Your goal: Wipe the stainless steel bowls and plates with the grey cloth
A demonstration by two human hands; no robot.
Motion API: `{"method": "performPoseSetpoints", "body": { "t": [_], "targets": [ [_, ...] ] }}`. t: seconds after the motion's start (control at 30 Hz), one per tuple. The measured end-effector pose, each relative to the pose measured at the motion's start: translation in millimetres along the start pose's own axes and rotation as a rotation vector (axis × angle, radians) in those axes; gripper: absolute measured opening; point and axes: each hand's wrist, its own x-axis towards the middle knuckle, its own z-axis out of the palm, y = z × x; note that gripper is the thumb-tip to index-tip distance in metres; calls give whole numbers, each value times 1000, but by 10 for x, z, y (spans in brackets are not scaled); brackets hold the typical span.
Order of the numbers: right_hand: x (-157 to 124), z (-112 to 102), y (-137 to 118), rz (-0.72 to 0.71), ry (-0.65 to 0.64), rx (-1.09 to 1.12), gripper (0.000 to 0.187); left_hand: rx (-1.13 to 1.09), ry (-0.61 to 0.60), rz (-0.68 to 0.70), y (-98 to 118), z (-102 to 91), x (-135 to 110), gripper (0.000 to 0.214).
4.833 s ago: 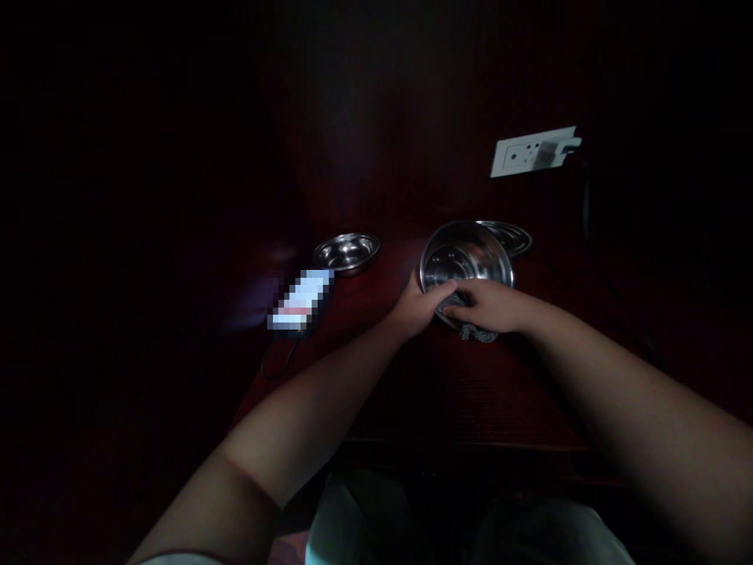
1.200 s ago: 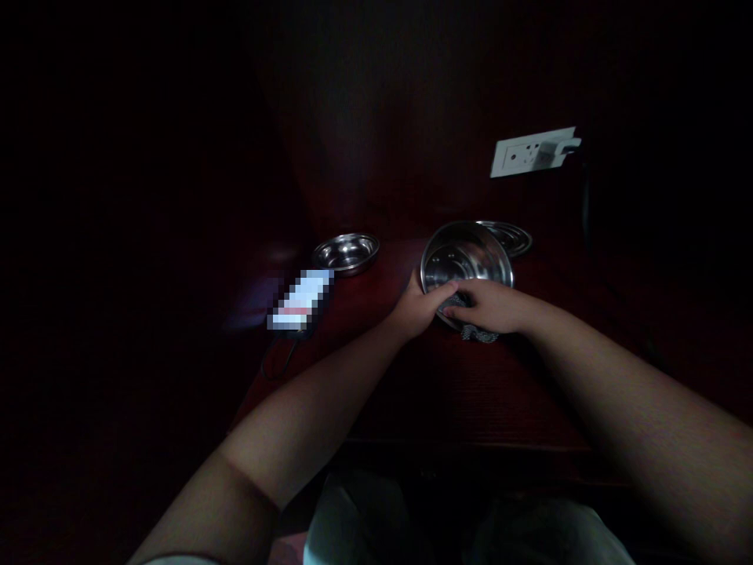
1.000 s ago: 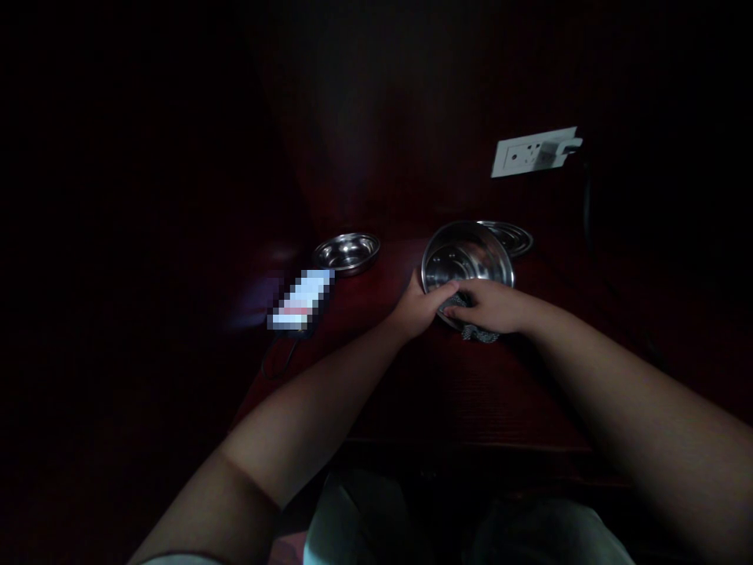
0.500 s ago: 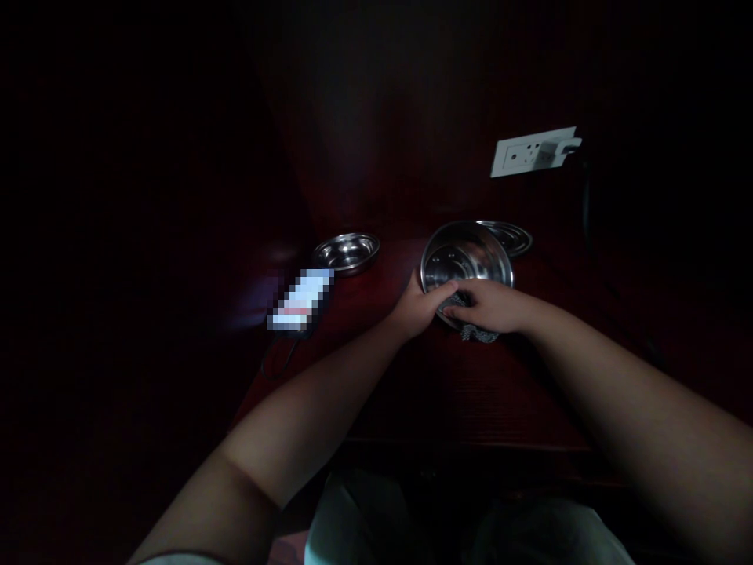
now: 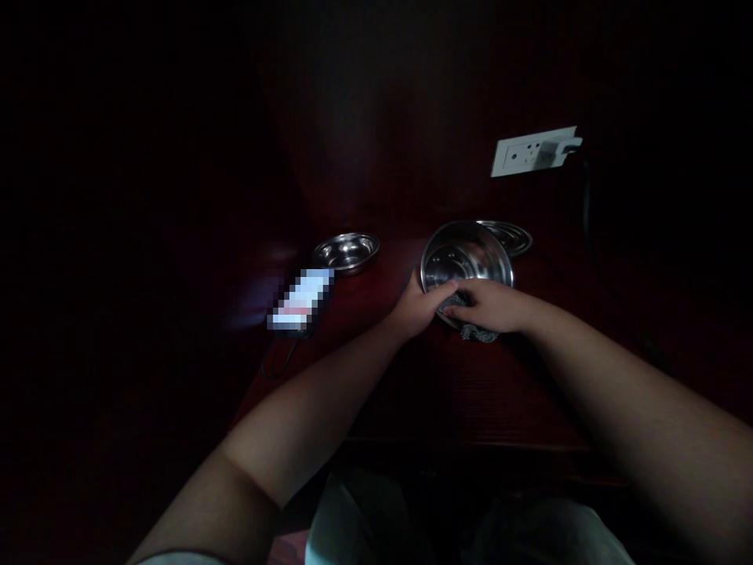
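Observation:
A deep steel bowl (image 5: 466,255) stands tilted toward me on a dark red wooden table (image 5: 459,392). My left hand (image 5: 419,306) grips its near left rim, thumb over the edge. My right hand (image 5: 491,306) is closed on a grey cloth (image 5: 479,333) and presses it against the bowl's near rim. Part of the cloth hangs out below the hand.
A shallow steel dish (image 5: 346,252) sits to the left, and a flat steel lid or plate (image 5: 513,235) lies behind the bowl. A lit phone (image 5: 300,300) with a cable lies left of my hands. A white wall socket (image 5: 532,151) with a plug is at the back right. The room is very dark.

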Motion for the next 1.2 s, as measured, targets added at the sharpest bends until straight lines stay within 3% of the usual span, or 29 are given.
{"method": "performPoseSetpoints", "body": {
  "t": [0.63,1.2],
  "targets": [
    [9,38,51,-60,76,-50,29,24,16,-22,-11,-12,2,58],
    [38,18,46,158,307,-243,25,14,29,-61,-27,-22,10,51]
  ]
}}
